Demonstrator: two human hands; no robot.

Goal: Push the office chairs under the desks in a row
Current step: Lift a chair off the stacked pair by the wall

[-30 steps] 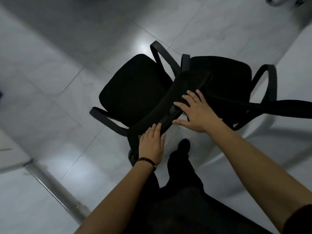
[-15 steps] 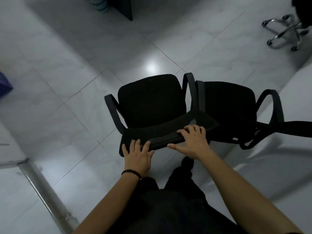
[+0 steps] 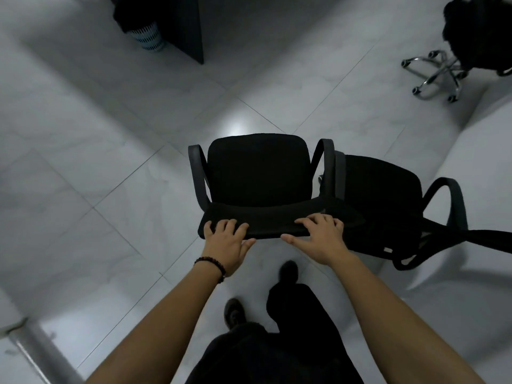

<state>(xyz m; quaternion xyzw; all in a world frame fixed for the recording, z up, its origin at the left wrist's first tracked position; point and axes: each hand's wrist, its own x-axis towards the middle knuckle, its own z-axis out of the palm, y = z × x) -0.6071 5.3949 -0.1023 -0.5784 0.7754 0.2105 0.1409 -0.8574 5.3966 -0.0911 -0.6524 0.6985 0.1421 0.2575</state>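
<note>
Up close, my left hand and right hand curl fingers over the chair back, spread wide so I can steer it straight.

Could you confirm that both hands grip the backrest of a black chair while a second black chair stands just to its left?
Not quite. In the head view the second black chair stands just to the right of the gripped chair, not its left. The left hand and right hand do both grip its backrest.
</note>
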